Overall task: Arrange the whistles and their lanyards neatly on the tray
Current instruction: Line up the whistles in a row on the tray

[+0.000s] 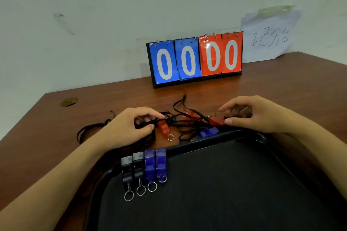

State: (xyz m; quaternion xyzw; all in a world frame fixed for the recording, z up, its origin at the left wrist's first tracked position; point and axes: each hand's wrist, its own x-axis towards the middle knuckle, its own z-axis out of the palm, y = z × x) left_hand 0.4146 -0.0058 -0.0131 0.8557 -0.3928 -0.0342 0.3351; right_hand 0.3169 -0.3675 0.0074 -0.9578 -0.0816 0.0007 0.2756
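A black tray (pixel 216 193) lies in front of me. At its far left corner two black whistles (pixel 131 170) and two blue whistles (pixel 155 165) stand side by side, key rings toward me. Beyond the tray sits a tangle of black lanyards (pixel 180 122) with a red whistle (pixel 164 127), a second red whistle (pixel 216 120), a third red one (pixel 191 115) and a blue whistle (pixel 208 133). My left hand (pixel 129 127) pinches a bunch of lanyard next to the first red whistle. My right hand (pixel 257 114) pinches the end of the second red whistle.
A flip scoreboard (pixel 195 58) reading 00 00 stands at the back of the brown table (pixel 56 127). A handwritten paper (pixel 268 37) is taped to the wall behind it. Another loose black lanyard (pixel 90 129) lies left of my left hand.
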